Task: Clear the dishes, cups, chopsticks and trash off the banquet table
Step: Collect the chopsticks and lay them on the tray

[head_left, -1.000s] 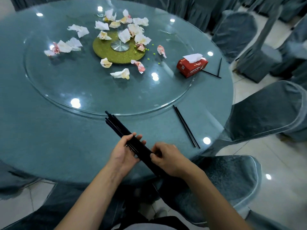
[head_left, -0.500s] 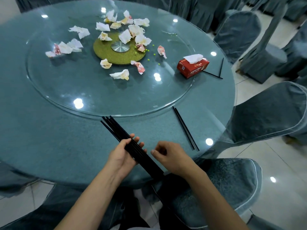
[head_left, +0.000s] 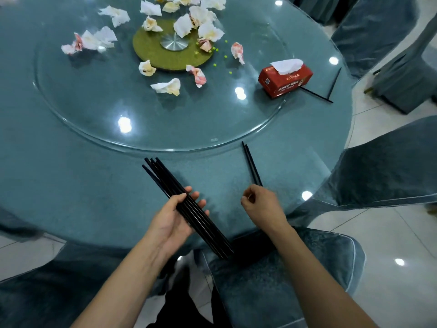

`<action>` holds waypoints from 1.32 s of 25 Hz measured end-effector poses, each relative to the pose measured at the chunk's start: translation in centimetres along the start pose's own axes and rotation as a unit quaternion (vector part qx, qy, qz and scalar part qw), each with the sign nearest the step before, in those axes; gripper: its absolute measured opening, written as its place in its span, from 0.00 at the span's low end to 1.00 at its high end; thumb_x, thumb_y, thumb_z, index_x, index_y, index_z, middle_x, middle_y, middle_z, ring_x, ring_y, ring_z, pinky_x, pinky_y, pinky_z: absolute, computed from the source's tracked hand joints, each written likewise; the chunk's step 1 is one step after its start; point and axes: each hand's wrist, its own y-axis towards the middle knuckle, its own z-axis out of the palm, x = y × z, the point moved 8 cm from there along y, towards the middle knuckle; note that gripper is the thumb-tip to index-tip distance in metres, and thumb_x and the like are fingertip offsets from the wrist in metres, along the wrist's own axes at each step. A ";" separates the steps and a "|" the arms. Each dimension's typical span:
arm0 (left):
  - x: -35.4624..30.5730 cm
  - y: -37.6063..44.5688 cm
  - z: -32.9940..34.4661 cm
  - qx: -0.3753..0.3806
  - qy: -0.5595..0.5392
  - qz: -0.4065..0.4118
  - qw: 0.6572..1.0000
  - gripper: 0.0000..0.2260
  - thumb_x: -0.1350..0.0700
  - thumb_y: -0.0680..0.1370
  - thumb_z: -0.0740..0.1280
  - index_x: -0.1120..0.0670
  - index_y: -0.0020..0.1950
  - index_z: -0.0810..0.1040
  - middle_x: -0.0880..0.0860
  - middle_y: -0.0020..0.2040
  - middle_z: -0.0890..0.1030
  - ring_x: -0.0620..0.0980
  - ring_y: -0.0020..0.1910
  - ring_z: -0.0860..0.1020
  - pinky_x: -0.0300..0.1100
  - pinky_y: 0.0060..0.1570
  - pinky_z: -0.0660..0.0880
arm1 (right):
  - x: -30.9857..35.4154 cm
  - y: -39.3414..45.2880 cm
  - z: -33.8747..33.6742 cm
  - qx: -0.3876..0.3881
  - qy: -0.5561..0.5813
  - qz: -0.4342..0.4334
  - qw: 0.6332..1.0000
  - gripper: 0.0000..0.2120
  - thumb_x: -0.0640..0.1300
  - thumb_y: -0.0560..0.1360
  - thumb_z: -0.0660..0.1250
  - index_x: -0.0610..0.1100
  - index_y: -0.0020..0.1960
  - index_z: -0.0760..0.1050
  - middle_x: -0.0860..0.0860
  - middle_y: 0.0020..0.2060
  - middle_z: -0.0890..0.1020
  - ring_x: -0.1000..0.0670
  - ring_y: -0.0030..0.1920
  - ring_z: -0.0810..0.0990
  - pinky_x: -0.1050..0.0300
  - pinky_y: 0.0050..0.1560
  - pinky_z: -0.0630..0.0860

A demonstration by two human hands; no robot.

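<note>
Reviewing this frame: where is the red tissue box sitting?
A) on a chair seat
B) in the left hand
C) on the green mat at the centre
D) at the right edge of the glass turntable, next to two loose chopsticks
D: the red tissue box sits at the right edge of the glass turntable, with two loose chopsticks lying just beyond it on the table.
</note>
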 end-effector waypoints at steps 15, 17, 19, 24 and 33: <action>7.0 1.0 1.7 -0.047 -0.034 0.018 0.998 0.11 0.58 0.75 0.66 0.54 0.56 0.81 0.53 0.47 0.86 0.54 0.45 0.86 0.54 0.46 0.83 | -7.8 5.7 0.1 -0.033 -0.213 0.053 0.975 0.27 0.64 0.79 0.62 0.42 0.64 0.71 0.44 0.60 0.79 0.41 0.61 0.78 0.46 0.61 0.73; 7.3 0.7 1.1 -0.060 -0.036 0.024 0.997 0.09 0.58 0.79 0.64 0.53 0.57 0.81 0.53 0.48 0.86 0.54 0.45 0.86 0.54 0.47 0.83 | -8.1 6.0 0.8 -0.016 -0.218 0.051 0.974 0.25 0.61 0.80 0.62 0.41 0.64 0.71 0.43 0.61 0.79 0.40 0.62 0.78 0.46 0.62 0.72; 7.6 0.5 0.8 -0.067 -0.039 0.026 0.997 0.09 0.58 0.81 0.63 0.53 0.58 0.81 0.53 0.48 0.85 0.53 0.46 0.86 0.54 0.48 0.82 | -8.4 6.0 1.2 -0.011 -0.205 0.054 0.977 0.21 0.56 0.81 0.62 0.40 0.64 0.71 0.42 0.62 0.79 0.40 0.63 0.78 0.46 0.63 0.71; 8.2 0.5 1.3 -0.073 -0.041 0.033 0.996 0.09 0.58 0.81 0.63 0.54 0.58 0.81 0.53 0.48 0.85 0.54 0.46 0.85 0.55 0.50 0.81 | -9.8 6.2 1.1 0.019 -0.145 0.085 0.986 0.16 0.50 0.82 0.62 0.39 0.62 0.73 0.42 0.60 0.80 0.40 0.61 0.79 0.48 0.62 0.71; 8.3 0.1 1.1 -0.065 -0.037 0.038 0.996 0.10 0.58 0.81 0.63 0.54 0.59 0.80 0.53 0.49 0.85 0.54 0.46 0.85 0.55 0.51 0.82 | -9.9 5.5 0.9 0.033 -0.130 0.099 0.986 0.11 0.46 0.78 0.64 0.40 0.53 0.79 0.42 0.51 0.83 0.41 0.54 0.82 0.50 0.59 0.73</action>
